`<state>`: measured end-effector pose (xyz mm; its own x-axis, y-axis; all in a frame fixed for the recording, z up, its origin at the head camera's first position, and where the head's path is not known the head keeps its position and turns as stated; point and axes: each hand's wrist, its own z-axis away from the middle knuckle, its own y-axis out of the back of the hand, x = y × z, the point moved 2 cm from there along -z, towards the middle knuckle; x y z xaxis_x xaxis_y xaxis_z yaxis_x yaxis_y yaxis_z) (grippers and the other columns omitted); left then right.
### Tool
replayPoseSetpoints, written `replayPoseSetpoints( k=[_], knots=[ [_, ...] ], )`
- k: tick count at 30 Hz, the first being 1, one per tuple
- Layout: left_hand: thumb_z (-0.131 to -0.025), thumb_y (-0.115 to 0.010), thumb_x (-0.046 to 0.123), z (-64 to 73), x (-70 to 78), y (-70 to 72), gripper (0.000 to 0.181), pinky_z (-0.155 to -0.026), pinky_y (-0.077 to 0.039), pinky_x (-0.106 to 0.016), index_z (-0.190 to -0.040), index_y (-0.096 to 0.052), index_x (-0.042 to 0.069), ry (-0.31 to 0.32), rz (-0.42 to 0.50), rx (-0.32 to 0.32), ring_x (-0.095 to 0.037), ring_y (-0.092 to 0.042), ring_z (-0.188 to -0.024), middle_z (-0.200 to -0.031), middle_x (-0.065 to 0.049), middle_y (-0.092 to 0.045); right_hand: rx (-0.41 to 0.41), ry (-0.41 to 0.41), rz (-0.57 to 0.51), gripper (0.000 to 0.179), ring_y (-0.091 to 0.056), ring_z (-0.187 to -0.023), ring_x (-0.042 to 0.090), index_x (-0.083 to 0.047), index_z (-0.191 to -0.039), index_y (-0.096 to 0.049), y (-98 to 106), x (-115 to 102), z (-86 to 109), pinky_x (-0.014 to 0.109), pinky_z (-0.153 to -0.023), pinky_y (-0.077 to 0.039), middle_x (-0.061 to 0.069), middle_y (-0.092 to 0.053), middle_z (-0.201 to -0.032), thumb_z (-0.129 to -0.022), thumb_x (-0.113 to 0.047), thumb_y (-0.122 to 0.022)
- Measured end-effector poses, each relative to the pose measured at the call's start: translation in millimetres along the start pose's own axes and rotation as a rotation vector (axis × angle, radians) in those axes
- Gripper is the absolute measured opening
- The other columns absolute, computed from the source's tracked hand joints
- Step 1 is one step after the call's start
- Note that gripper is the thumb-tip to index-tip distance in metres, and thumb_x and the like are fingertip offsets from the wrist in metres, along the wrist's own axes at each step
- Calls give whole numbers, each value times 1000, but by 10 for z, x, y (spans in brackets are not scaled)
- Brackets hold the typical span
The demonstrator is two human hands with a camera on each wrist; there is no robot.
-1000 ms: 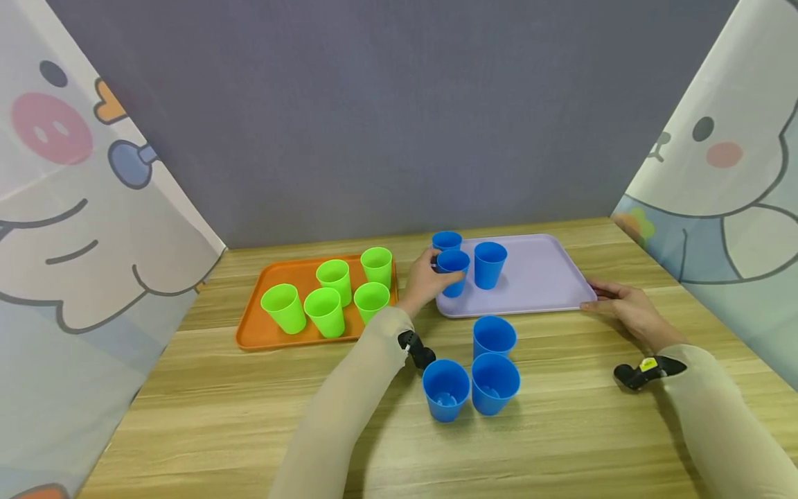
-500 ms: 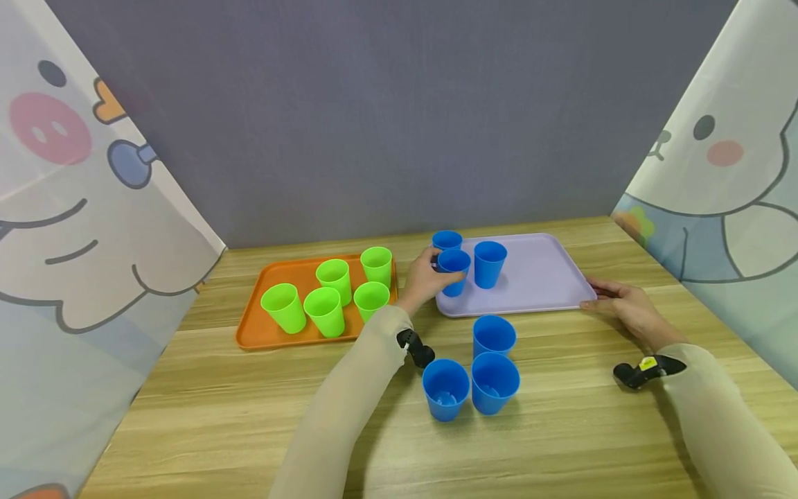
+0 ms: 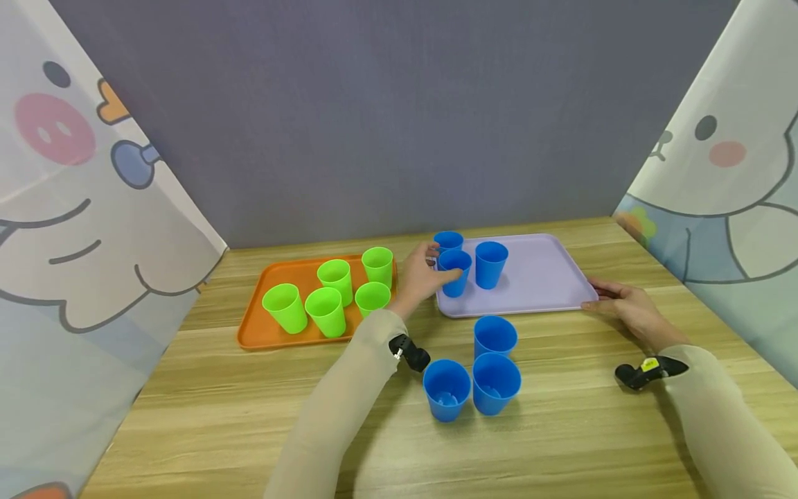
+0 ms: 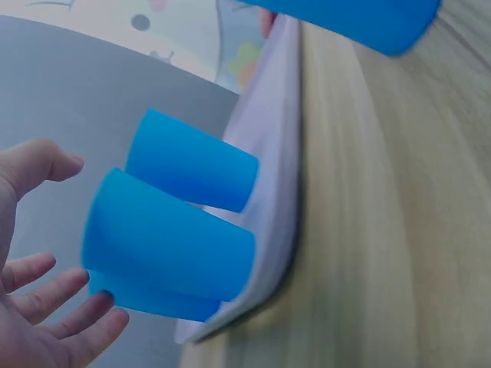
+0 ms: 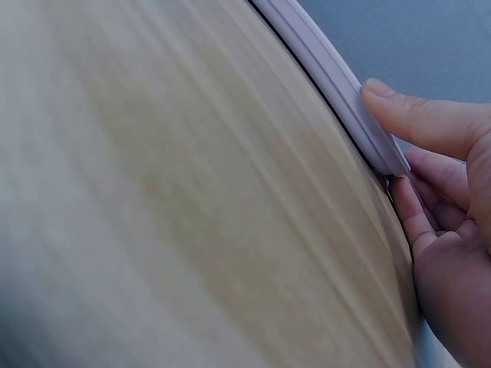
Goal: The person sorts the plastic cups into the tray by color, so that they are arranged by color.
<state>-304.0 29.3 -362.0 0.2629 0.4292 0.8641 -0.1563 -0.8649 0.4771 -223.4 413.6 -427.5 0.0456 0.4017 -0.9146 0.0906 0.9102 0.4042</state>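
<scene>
My left hand (image 3: 419, 281) is spread beside a blue cup (image 3: 458, 286) that stands upright at the left end of the lilac tray (image 3: 536, 274). In the left wrist view, thumb and fingers are apart around the near side of this cup (image 4: 169, 238), a gap showing at the thumb. Two more blue cups stand close by: one behind (image 3: 448, 240), one to the right (image 3: 490, 267). At the tray's front right corner, my right hand (image 3: 636, 315) pinches the rim, thumb on the upper edge and fingers beneath, as the right wrist view shows.
An orange tray (image 3: 262, 336) bearing several green cups (image 3: 325, 315) lies to the left. In front of the lilac tray, three blue cups (image 3: 495, 388) stand upright on the wooden table (image 3: 561, 443). A grey panel (image 3: 399, 125) rises along the back.
My left hand has let go of the blue cup, its fingers spreading and drawing slightly left. The cup stays on the lilac tray. My right hand keeps its pinch on the corner.
</scene>
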Motion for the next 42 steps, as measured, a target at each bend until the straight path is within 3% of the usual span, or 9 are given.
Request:
replayPoseSetpoints(
  k=[5,9,19,22,26,30,37,42],
  knots=[
    [-82,-83,27,60,114,76,68,-91,-53,-38,-138,-51,7,-58,-23,-5,-32,-59,-115,-126,-10,-62,7,-2,-6,77,-56,-89,-12,17,-144,-36,13,-16,21,7,-76,-46,-32,-61,-96,-87,-14,-79],
    [-82,-83,28,150,187,119,64,-88,-54,-36,-135,-54,7,-119,-59,-65,-28,-60,-112,-122,-9,-64,-2,4,-21,77,-57,-90,-12,17,-144,-35,8,-15,11,7,-76,-46,-31,-62,-97,-87,-12,-78],
    [-83,-83,25,393,162,142,51,-85,-54,-30,-124,-61,5,-132,-24,-311,-25,-62,-106,-120,-14,-66,7,-12,17,77,-55,-89,-11,15,-144,-37,7,-24,10,8,-75,-46,-32,-59,-96,-88,-16,-78],
    [-84,-81,20,448,110,162,44,-83,-55,-28,-121,-63,4,-173,22,-393,-28,-64,-104,-117,-16,-66,-1,-16,16,78,-56,-89,-11,15,-145,-36,2,-31,14,9,-74,-46,-32,-59,-96,-88,-18,-78],
    [-87,-77,10,535,27,198,37,-83,-55,-28,-120,-63,2,-250,100,-551,-27,-66,-105,-116,-20,-67,-10,-8,0,77,-56,-89,-10,16,-145,-34,-3,-36,14,9,-74,-47,-30,-61,-96,-89,-15,-77],
    [-89,-73,3,611,-41,232,36,-87,-55,-30,-122,-60,-3,-275,170,-669,-21,-65,-107,-119,-25,-64,-2,-6,7,76,-56,-89,-10,16,-144,-35,1,-44,14,8,-74,-46,-31,-61,-96,-89,-16,-77],
    [-89,-73,2,645,-94,169,42,-90,-54,-29,-127,-56,-5,-236,190,-705,-26,-63,-113,-123,-23,-63,-5,-2,6,76,-56,-90,-10,16,-145,-36,6,-45,13,9,-75,-46,-31,-60,-98,-89,-16,-77],
    [-89,-73,1,626,-99,39,47,-92,-53,-29,-132,-54,-1,-232,166,-741,-19,-62,-114,-127,-19,-61,-22,-7,-17,76,-57,-89,-9,18,-144,-34,-6,-27,2,9,-75,-47,-29,-62,-97,-89,-11,-76]
  ],
)
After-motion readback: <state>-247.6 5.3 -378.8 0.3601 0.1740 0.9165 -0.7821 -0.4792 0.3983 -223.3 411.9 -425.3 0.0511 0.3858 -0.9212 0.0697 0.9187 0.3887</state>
